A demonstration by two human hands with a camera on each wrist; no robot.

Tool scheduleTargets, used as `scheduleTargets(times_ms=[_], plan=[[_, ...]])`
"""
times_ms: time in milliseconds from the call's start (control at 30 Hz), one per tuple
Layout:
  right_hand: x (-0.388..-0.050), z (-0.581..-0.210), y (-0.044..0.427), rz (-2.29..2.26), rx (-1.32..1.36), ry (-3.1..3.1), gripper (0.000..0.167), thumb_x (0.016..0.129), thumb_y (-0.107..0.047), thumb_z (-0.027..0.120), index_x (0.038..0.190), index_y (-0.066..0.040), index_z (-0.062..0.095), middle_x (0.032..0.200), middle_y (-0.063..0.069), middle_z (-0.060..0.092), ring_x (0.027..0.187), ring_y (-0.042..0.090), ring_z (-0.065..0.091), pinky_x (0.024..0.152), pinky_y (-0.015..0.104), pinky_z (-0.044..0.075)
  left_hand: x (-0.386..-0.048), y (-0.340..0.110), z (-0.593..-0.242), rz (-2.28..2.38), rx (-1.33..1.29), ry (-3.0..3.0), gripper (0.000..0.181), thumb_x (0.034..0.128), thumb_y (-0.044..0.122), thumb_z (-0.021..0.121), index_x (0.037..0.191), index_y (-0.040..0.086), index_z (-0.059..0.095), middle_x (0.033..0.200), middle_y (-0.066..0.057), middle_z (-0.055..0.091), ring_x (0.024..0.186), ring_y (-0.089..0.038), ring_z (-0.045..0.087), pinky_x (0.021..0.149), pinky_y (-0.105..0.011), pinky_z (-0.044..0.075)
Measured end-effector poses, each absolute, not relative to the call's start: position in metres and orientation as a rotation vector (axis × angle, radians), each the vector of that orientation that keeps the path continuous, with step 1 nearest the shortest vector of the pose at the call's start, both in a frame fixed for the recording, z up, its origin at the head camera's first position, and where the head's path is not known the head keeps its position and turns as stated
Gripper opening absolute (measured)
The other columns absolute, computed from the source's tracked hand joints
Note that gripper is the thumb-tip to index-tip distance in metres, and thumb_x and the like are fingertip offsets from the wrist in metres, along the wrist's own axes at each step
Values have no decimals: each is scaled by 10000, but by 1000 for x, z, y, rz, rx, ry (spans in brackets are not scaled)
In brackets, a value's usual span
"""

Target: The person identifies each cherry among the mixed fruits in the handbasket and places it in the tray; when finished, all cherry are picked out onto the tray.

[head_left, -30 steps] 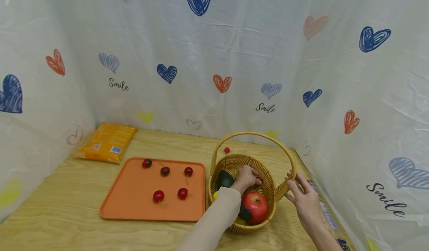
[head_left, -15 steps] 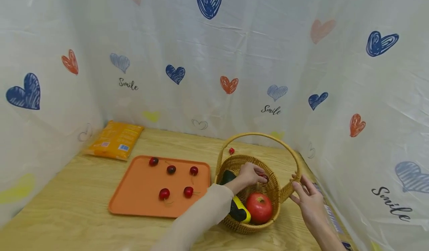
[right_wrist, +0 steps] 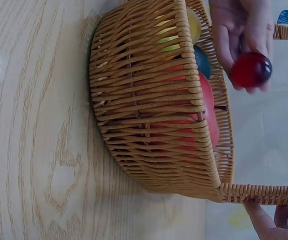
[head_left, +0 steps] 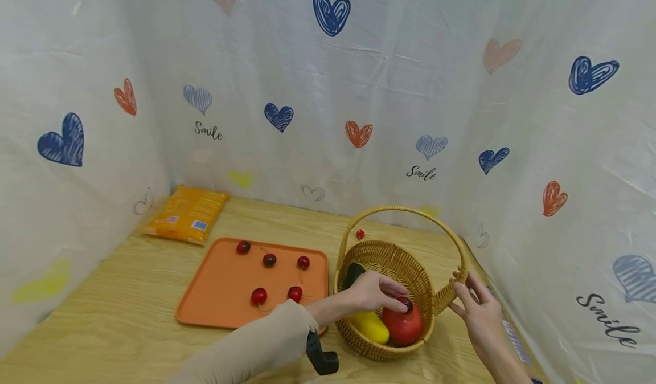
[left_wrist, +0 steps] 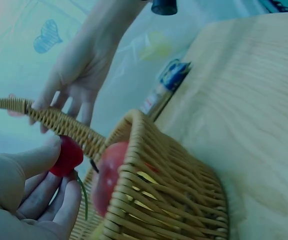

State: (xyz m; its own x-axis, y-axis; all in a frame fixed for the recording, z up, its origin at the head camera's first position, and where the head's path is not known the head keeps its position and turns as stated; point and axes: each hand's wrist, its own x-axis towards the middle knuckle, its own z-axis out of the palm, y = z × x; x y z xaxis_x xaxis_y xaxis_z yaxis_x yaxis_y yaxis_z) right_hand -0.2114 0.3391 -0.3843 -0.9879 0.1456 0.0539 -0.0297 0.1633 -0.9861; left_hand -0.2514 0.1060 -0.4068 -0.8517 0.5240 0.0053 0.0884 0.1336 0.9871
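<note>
In the head view my left hand (head_left: 373,294) is above the wicker basket (head_left: 407,258), pinching a dark red cherry (head_left: 406,303) between thumb and fingers. The cherry's green stem (left_wrist: 85,197) hangs down in the left wrist view. My right hand (head_left: 476,310) holds the lower right end of the basket's arched handle (head_left: 402,208) with thumb and fingertips. Inside the basket lie a red apple (head_left: 402,326), a smooth yellow fruit (head_left: 370,326) and a dark green fruit (head_left: 354,273), partly hidden by my left hand.
Left of the basket lies an orange tray (head_left: 220,293) with several cherries. An orange packet (head_left: 189,216) lies at the back left. A small red object (head_left: 360,233) sits behind the basket. Heart-printed curtains (head_left: 287,162) enclose the wooden table (head_left: 128,293).
My left hand has lifted out of the basket's depth with the cherry and come nearer, over the apple. My right hand keeps its place on the handle. The head view has shifted left.
</note>
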Motion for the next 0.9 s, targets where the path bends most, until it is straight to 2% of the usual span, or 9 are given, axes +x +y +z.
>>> scheduleTargets(times_ms=[133, 333, 533, 800, 900], plan=[[-213, -385, 340, 1951, -126, -2296, 684, 966, -350, 523, 1524, -139, 190, 1405, 16, 305, 1089, -82, 456, 828, 205, 498, -244, 93, -412, 1798, 564, 2028, 281, 771, 104, 785, 1048, 104, 740, 927, 35, 706, 889, -73, 631, 738, -294, 536], [-213, -387, 340, 1969, -123, -2263, 672, 963, -332, 535, 1518, -126, 217, 1351, -31, 363, 1086, -75, 466, 817, 207, 505, -244, 72, -413, 1849, 587, 2015, 272, 785, 105, 775, 1054, 103, 737, 933, 22, 710, 886, -83, 639, 750, -255, 526], [-213, -387, 341, 1992, -125, -2221, 682, 959, -308, 548, 1516, -102, 212, 1284, -74, 420, 1057, -91, 496, 798, 204, 512, -244, 45, -413, 1898, 556, 2035, 283, 802, 116, 763, 1080, 81, 723, 983, -10, 706, 930, -114, 638, 769, -264, 526], [-212, -387, 340, 1986, -116, -2220, 674, 958, -305, 549, 1509, -83, 229, 1309, -51, 412, 1051, -94, 498, 781, 192, 513, -243, -2, -420, 2023, 524, 1935, 345, 859, 87, 699, 1172, -46, 641, 1091, -152, 668, 983, -195, 645, 861, -351, 512], [-212, -382, 341, 1966, -82, -2247, 681, 959, -318, 546, 1512, -92, 221, 1297, -68, 411, 1089, -70, 479, 800, 199, 509, -245, -13, -427, 2061, 477, 1978, 352, 868, 114, 694, 1178, -43, 637, 1096, -157, 665, 989, -211, 643, 862, -367, 511]])
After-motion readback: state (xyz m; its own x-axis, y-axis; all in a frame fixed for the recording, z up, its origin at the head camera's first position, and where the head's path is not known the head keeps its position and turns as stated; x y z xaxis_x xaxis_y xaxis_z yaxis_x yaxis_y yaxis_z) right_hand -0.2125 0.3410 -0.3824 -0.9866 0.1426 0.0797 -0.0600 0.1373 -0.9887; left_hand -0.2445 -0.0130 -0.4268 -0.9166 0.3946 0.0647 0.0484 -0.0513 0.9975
